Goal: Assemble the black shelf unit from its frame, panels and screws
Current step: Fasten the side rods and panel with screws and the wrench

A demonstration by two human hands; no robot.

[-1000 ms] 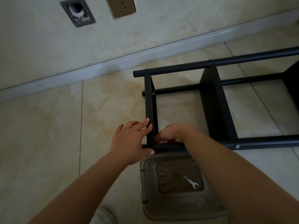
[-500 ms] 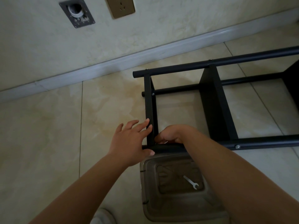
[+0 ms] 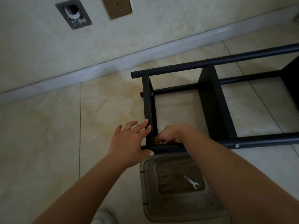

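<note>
Nothing has visibly moved: left hand (image 3: 129, 141) still spread flat against the end panel (image 3: 149, 110), right hand (image 3: 169, 135) curled at the near corner joint, contents hidden. Shelf (image 3: 210, 101) lies sideways on the floor, long axis running rightward; right hand is nearer the joint.

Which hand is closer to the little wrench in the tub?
The right. The right hand is curled at the frame corner right above the tub, roughly over the wrench. The left hand rests on the end panel, farther off to the left.
</note>
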